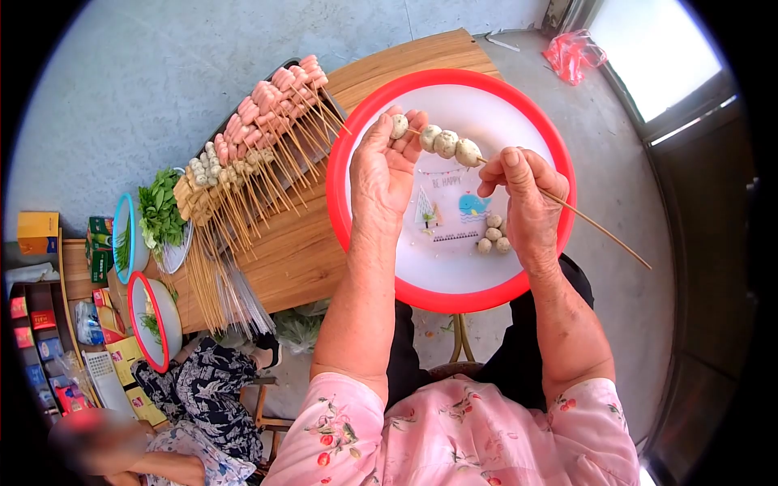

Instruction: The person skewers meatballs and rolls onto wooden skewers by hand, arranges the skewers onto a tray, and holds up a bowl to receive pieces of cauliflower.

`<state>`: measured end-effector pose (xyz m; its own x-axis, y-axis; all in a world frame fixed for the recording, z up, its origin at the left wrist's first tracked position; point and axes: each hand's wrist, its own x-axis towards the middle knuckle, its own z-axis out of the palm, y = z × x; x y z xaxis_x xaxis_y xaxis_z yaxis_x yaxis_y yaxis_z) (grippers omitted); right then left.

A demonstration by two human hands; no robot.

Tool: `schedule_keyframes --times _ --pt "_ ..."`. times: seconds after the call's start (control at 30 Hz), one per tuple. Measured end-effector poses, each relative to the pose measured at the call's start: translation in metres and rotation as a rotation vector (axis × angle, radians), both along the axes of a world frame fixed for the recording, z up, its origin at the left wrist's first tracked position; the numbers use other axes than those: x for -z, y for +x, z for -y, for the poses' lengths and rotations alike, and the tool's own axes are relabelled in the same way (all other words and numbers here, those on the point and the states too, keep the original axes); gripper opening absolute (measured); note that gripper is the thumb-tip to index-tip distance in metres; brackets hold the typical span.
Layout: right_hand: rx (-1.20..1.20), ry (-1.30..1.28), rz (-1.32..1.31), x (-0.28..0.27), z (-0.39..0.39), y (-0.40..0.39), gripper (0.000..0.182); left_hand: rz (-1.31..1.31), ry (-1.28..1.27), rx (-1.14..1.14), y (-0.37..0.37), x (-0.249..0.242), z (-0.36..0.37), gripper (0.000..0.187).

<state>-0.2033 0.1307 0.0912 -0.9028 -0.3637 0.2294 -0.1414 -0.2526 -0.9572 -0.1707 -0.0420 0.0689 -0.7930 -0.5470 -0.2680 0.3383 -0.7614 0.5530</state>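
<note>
My right hand [525, 194] is closed in a pinch on a bamboo skewer [604, 227], whose bare end sticks out to the lower right. Three speckled pale meatballs [445, 144] sit threaded along it. At the skewer's other tip, my left hand [387, 166] grips one more meatball [399, 125] between thumb and fingers; the skewer point reaches this ball, but how deep it goes is hidden. Both hands hover over a large white basin [486, 271] with a red rim. Several loose meatballs [493, 235] lie inside it, beside the printed whale.
On the wooden table [300, 251] at left, a dark tray [332, 105] holds many filled skewers [271, 105]. Leafy greens [162, 206], a blue-rimmed basin [128, 235] and a red-rimmed basin [166, 312] stand beyond. Another person [198, 405] sits lower left. A red plastic bag [574, 57] lies upper right.
</note>
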Motion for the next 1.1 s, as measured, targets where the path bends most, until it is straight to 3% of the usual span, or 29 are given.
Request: schedule_keyframes --times 0.47,0.97,1.1 --pt "-0.015 -0.072 0.059 0.006 0.006 0.001 0.027 -0.027 -0.068 0.162 0.004 0.0 -0.004 0.028" --pt "-0.03 -0.148 0.108 0.016 0.016 0.008 0.027 -0.106 0.047 0.127 0.003 -0.008 -0.012 0.04" --pt "-0.1 -0.032 -0.01 0.014 0.017 0.015 0.033 -0.078 0.054 0.053 0.003 -0.005 -0.009 0.039"
